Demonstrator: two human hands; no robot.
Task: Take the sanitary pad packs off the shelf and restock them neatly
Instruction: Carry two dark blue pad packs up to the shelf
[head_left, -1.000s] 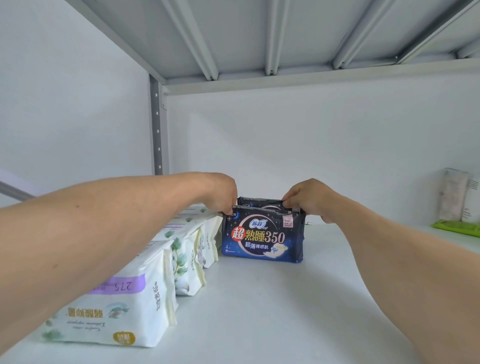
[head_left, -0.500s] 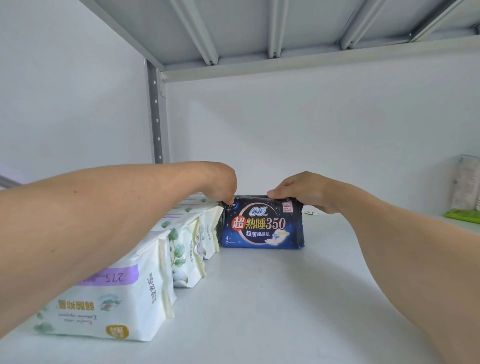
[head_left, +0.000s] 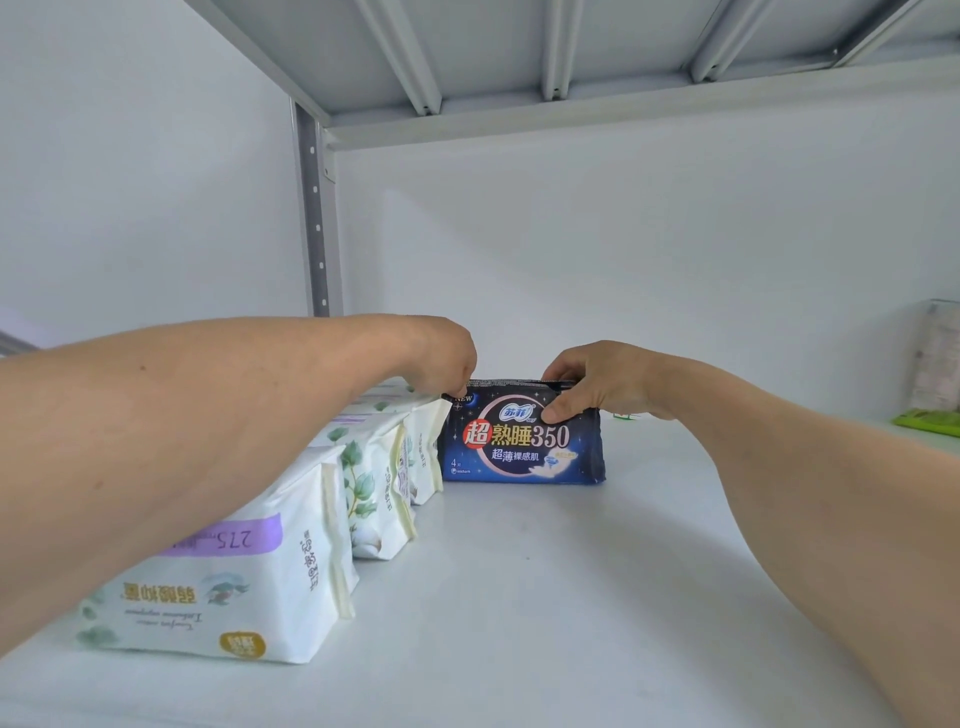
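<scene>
A dark blue sanitary pad pack (head_left: 519, 457) with a moon picture and "350" stands upright at the back of the white shelf (head_left: 545, 597). My right hand (head_left: 587, 382) grips its top right edge, thumb on the front face. My left hand (head_left: 441, 358) pinches the pack's top left corner; its fingertips are hidden behind the knuckles. A row of white pad packs (head_left: 249, 582) with green leaf prints runs along the left side, from the front edge back to the blue pack.
A grey upright post (head_left: 314, 218) stands at the back left corner, and the underside of the upper shelf (head_left: 519, 47) is close overhead. At the far right sit a pale wrapped pack (head_left: 937, 353) and a flat green pack (head_left: 930, 422).
The blue pack has been pushed back and set down against the row of white packs. My right thumb has come round onto its front face.
</scene>
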